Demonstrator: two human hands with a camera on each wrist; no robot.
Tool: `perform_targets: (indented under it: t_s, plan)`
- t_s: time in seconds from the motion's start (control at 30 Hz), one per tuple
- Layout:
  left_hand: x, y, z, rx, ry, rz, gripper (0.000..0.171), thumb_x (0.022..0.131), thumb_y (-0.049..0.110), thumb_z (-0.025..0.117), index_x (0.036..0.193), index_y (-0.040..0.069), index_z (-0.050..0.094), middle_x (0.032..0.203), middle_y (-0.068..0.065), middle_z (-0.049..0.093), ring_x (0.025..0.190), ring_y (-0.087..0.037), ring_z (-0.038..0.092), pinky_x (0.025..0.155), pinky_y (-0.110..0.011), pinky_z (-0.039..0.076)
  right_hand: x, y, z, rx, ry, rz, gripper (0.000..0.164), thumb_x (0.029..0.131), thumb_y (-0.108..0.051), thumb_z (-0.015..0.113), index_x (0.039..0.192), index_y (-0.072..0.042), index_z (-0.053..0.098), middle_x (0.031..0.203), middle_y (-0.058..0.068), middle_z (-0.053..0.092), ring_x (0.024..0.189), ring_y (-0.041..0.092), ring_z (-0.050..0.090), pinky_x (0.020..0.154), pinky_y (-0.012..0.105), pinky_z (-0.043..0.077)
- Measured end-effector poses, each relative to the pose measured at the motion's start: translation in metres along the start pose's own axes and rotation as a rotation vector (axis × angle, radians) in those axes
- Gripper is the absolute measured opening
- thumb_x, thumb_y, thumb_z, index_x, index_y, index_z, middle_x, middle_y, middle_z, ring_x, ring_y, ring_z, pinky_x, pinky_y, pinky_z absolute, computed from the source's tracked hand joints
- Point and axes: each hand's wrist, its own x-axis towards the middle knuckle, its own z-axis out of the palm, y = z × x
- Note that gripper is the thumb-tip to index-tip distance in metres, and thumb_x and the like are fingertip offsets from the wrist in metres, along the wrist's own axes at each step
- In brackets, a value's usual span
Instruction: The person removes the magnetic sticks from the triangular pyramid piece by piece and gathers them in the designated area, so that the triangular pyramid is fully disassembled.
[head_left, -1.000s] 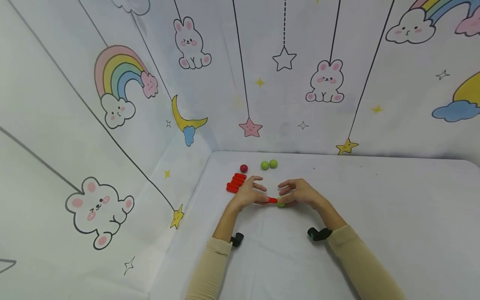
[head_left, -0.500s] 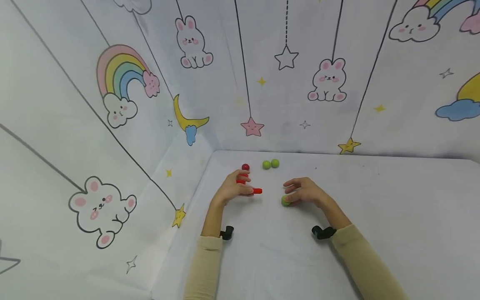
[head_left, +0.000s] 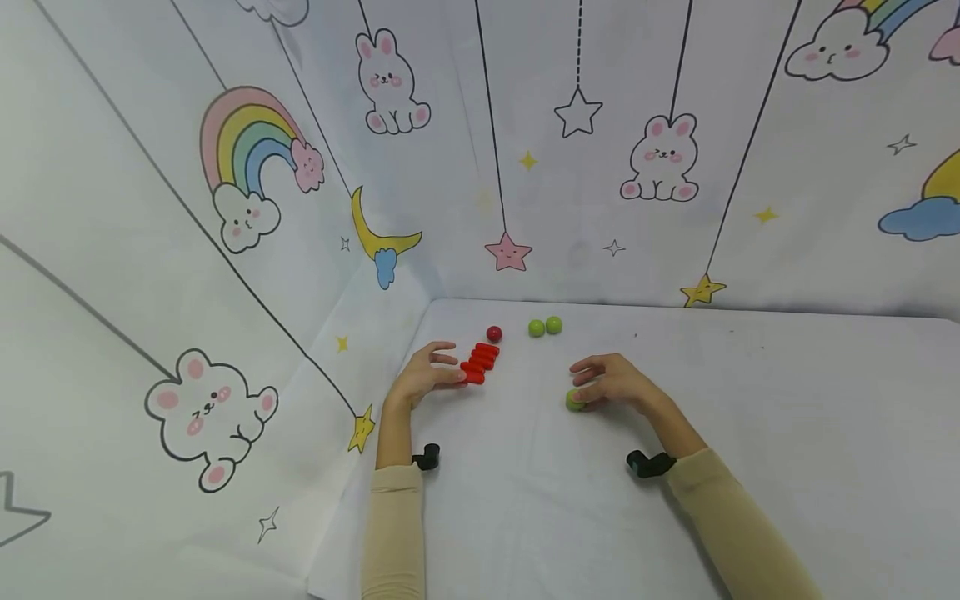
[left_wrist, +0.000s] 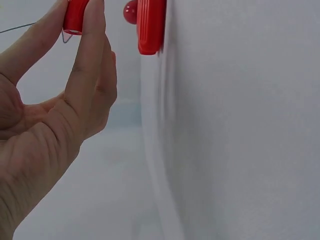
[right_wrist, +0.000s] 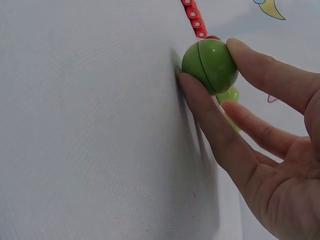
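My left hand [head_left: 420, 377] pinches a short red rod [left_wrist: 75, 17] between thumb and finger; the head view mostly hides it behind the fingers. That hand is at the left side of a row of several red rods [head_left: 483, 358], its thumb tip overlapping the nearest one. Over to the right, my right hand [head_left: 615, 382] holds a green ball [right_wrist: 210, 65] with thumb and fingertips, low over the white table. A seam line runs around the ball. Behind the row sits a dark red ball [head_left: 494, 334], with two more green balls [head_left: 544, 327] to its right.
A white cloth covers the table [head_left: 525, 500]. White walls [head_left: 450, 183] printed with bunnies, stars and rainbows rise at the back and left. Black wrist cameras [head_left: 427, 457] are strapped to both forearms.
My left hand has moved left, carrying the red rod away from the green ball to the row's left side. The right hand keeps its hold on the ball and has barely moved.
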Motion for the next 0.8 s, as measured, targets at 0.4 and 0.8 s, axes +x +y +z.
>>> perform_targets:
  t_s: [0.4,0.8]
  plan:
    - [0.008,-0.016,-0.002,0.048,0.107,-0.115,0.090,0.083,0.005,0.087,0.158,0.007,0.039,0.136,-0.021,0.059,0.115,-0.033,0.063,0.094,-0.037,0.060,-0.001,-0.004,0.001,-0.040,0.027,0.028,0.064,0.084,-0.009,0.087,0.139,0.006,0.058,0.129,0.028,0.065,0.089,0.024,0.074,0.081,0.037,0.063]
    - [0.006,-0.014,0.006,0.103,0.143,-0.127,0.078,0.086,0.000,0.082,0.154,0.005,0.044,0.140,-0.023,0.055,0.107,-0.033,0.067,0.083,-0.034,0.063,0.001,-0.011,0.007,-0.164,0.082,0.053,0.060,0.081,-0.013,0.089,0.134,0.003,0.064,0.121,0.020,0.070,0.088,0.020,0.073,0.079,0.036,0.062]
